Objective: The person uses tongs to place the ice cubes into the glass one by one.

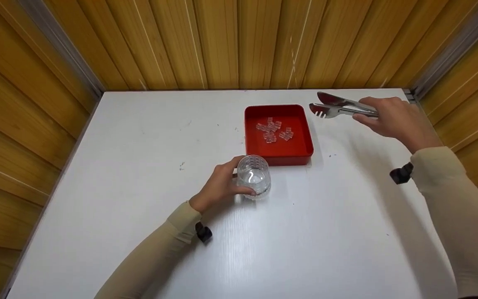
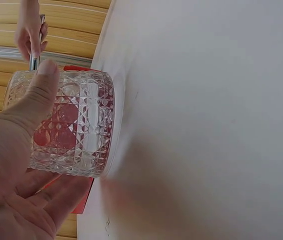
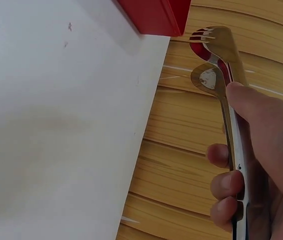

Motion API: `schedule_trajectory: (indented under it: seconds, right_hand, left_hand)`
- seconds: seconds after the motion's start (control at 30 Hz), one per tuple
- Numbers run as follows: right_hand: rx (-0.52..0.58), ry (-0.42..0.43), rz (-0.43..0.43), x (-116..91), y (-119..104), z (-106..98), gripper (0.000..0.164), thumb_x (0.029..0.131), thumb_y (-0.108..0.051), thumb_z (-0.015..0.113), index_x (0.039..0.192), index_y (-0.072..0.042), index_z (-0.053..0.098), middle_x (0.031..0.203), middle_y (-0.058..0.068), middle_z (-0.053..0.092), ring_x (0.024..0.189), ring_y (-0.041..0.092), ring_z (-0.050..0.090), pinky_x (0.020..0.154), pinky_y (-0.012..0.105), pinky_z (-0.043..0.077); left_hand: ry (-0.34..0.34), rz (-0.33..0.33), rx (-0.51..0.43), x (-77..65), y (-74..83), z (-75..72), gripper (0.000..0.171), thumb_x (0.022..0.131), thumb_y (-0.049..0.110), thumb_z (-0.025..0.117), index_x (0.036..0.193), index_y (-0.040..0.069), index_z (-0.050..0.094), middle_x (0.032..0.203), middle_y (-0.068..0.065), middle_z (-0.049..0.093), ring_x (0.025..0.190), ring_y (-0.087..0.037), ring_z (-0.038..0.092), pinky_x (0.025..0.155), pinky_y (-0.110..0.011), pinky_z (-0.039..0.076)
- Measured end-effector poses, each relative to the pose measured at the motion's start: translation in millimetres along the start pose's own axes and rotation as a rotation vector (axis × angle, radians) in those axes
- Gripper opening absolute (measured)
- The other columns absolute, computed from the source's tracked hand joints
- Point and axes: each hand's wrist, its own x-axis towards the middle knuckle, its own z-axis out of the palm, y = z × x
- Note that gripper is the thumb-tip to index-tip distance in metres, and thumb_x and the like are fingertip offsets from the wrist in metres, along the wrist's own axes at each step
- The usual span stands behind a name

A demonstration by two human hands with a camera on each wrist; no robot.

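Note:
My left hand (image 1: 222,185) holds a clear cut-glass tumbler (image 1: 254,176), thumb on the near side and fingers round the far side. In the left wrist view the patterned wall of the tumbler (image 2: 76,125) fills the grip, and its base is at the white tabletop. A pair of metal serving tongs (image 1: 342,106) is in my right hand (image 1: 396,118), raised right of a square red tray (image 1: 278,160). One tong end is fork-shaped and the other spoon-shaped; they stand slightly apart with nothing between them. Several small clear cubes (image 1: 270,137) lie in the tray.
The white table (image 1: 139,137) runs back to a wooden slatted wall (image 1: 218,45), with similar walls at left and right. The tray stands just behind the tumbler. Small dark marks dot the tabletop.

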Motion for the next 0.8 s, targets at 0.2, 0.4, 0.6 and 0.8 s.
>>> schedule_trajectory:
  seconds: [0.2, 0.4, 0.6, 0.8]
  right_hand:
    - [-0.013, 0.023, -0.046, 7.9, -14.2, -4.9, 0.045, 0.101, -0.047, 0.061, 0.132, -0.015, 0.066, 0.09, 0.009, 0.069, 0.071, 0.027, 0.053, 0.054, 0.037, 0.041]
    - [-0.022, 0.024, -0.072, 15.7, -24.4, -4.9, 0.035, 0.1, -0.04, 0.065, 0.124, -0.016, 0.069, 0.088, 0.008, 0.07, 0.07, 0.027, 0.053, 0.051, 0.036, 0.041]
    - [-0.029, 0.019, -0.098, 23.3, -35.2, -3.9, 0.033, 0.099, -0.037, 0.066, 0.123, -0.013, 0.071, 0.09, 0.009, 0.072, 0.073, 0.027, 0.056, 0.053, 0.037, 0.043]
    - [-0.027, -0.02, -0.106, 30.8, -45.8, -0.8, 0.039, 0.1, -0.038, 0.065, 0.128, -0.01, 0.069, 0.097, 0.013, 0.073, 0.077, 0.029, 0.057, 0.057, 0.04, 0.046]
  left_hand:
    - [-0.01, -0.038, 0.0, 3.4, 5.1, 8.3, 0.09, 0.072, 0.03, 0.096, 0.146, 0.005, 0.051, 0.136, -0.006, 0.066, 0.124, -0.02, 0.062, 0.104, -0.035, 0.053]
    - [-0.022, -0.041, 0.0, 6.8, 8.5, 13.2, 0.087, 0.075, 0.033, 0.094, 0.146, 0.009, 0.052, 0.135, -0.002, 0.066, 0.122, -0.016, 0.062, 0.101, -0.033, 0.054]
    - [-0.024, -0.039, 0.019, 9.7, 10.8, 17.4, 0.084, 0.075, 0.039, 0.093, 0.144, 0.012, 0.054, 0.133, 0.0, 0.067, 0.119, -0.014, 0.063, 0.103, -0.032, 0.052]
    - [-0.038, -0.024, 0.005, 11.2, 14.0, 21.0, 0.084, 0.075, 0.037, 0.093, 0.144, 0.012, 0.053, 0.134, 0.001, 0.066, 0.12, -0.013, 0.061, 0.106, -0.03, 0.049]
